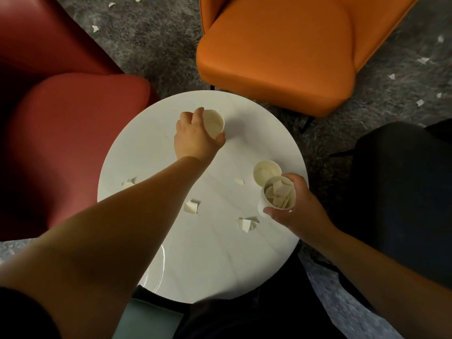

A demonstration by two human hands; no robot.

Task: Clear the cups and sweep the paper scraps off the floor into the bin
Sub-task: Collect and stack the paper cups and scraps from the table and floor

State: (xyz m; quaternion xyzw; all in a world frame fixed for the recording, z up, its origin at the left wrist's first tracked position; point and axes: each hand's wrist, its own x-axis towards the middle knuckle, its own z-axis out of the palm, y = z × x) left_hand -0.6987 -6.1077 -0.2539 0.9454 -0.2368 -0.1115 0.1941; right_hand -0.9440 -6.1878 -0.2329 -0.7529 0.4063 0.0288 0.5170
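White paper cups everywhere: my left hand [195,135] grips the empty cup [213,123] at 12 o'clock on the bench [208,265], my right hand [297,206] holds the scrap-filled cup [278,194] at 3. I'd nest them upright, gently. Can't see any bin, and a third cup [265,170] is partly hidden.

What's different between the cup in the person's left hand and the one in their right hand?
The cup in the left hand looks empty, while the cup in the right hand holds paper scraps. The left hand grips its cup far across the round table, near the orange chair; the right hand holds its cup at the table's right edge, beside a third cup. Both are pale paper cups, mouths open toward the camera.
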